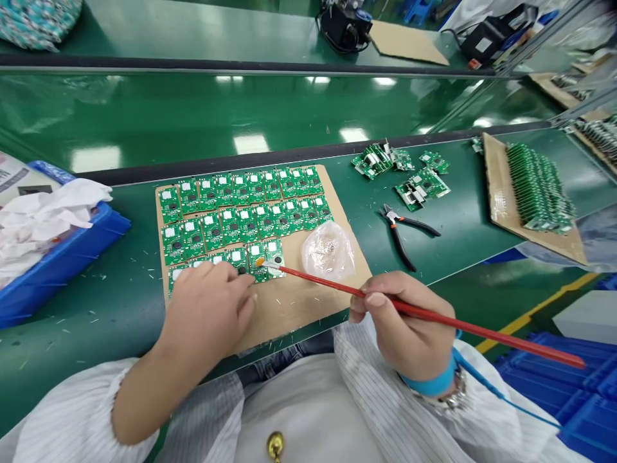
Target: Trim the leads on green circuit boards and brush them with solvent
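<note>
And there was the red brush (318, 279), tip right at a bottom-row circuit board (257, 251) atop the cardboard (284, 308), the right hand (409, 334) clamped round its handle! The left hand (207, 308) lay over that row, any grip hidden; a light, steady stroke looked wise. Nearby sat a clear plastic dish (328, 247), contents unclear; far left, a blue bin (67, 270) heaped with white crumpled sheets (53, 206).

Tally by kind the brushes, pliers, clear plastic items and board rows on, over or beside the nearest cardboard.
Red brush: 1
Pliers: 1
Clear plastic item: 1
Green board rows: 3, nearest partly behind left hand
Total: 6
</note>
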The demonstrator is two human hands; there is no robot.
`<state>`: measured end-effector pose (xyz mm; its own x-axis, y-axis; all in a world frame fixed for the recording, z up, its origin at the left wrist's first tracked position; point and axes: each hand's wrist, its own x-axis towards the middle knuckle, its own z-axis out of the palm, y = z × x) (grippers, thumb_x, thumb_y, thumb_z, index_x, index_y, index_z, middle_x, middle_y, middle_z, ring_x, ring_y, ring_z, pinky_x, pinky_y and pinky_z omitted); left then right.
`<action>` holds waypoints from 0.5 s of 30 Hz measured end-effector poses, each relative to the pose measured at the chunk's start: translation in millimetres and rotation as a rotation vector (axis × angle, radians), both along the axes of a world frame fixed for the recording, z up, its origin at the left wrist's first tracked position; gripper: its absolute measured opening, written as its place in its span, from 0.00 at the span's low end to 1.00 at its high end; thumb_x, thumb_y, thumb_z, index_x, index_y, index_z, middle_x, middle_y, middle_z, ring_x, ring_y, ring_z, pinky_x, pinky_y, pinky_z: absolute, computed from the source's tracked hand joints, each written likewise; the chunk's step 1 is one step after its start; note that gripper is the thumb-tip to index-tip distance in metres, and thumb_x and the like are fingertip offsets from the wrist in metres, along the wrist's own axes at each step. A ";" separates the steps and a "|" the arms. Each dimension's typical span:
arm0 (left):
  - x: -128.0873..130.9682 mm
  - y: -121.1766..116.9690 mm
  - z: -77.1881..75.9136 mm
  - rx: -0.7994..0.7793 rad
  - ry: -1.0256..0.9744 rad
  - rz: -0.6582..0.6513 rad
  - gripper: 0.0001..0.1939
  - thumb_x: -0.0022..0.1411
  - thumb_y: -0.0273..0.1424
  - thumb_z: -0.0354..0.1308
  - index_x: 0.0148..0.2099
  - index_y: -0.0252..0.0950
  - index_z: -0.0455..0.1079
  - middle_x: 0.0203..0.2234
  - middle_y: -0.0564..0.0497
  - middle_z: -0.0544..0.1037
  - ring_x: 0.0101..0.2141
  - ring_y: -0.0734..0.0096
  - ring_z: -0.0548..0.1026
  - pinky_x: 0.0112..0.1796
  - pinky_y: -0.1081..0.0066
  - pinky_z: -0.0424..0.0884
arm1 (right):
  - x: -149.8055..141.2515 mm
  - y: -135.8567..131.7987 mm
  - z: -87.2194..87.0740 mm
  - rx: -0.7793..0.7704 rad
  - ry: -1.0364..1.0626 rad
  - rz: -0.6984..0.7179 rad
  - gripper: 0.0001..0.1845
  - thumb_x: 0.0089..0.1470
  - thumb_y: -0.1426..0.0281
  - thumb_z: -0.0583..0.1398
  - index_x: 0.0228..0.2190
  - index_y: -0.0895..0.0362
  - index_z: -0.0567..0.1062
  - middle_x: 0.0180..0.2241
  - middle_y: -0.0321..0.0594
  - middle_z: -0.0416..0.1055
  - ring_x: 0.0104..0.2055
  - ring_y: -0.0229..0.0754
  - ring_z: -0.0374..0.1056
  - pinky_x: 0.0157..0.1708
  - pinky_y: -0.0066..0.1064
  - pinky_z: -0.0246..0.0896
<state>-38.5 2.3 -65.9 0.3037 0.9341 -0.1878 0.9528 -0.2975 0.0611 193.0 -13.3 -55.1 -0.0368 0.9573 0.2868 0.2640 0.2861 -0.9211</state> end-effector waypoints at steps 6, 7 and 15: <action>-4.5 14.8 -15.8 0.063 0.047 0.089 0.22 0.54 0.41 0.58 0.50 0.41 0.72 0.35 0.44 0.75 0.36 0.53 0.71 0.34 0.60 0.60 | -17.9 3.6 -2.3 0.067 -0.230 0.020 0.08 0.55 0.75 0.57 0.24 0.56 0.68 0.19 0.32 0.67 0.20 0.32 0.64 0.20 0.25 0.59; -2.1 16.9 -17.4 0.063 0.045 0.084 0.22 0.53 0.42 0.58 0.50 0.41 0.72 0.35 0.45 0.75 0.37 0.53 0.71 0.34 0.60 0.60 | -19.7 3.7 -1.9 0.078 -0.260 0.021 0.09 0.55 0.75 0.57 0.23 0.56 0.68 0.19 0.32 0.67 0.20 0.32 0.64 0.20 0.24 0.59; 6.9 26.3 -20.8 0.060 0.031 0.066 0.17 0.52 0.39 0.60 0.44 0.41 0.74 0.34 0.45 0.74 0.37 0.53 0.70 0.34 0.61 0.59 | -27.0 2.6 0.9 0.118 -0.355 0.102 0.09 0.55 0.76 0.55 0.24 0.56 0.67 0.19 0.32 0.67 0.20 0.31 0.62 0.20 0.23 0.58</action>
<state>-31.6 28.6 -86.6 0.2357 0.9618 -0.1392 0.9716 -0.2360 0.0148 166.0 -10.7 -54.2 -0.2469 0.9049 0.3466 0.5256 0.4255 -0.7367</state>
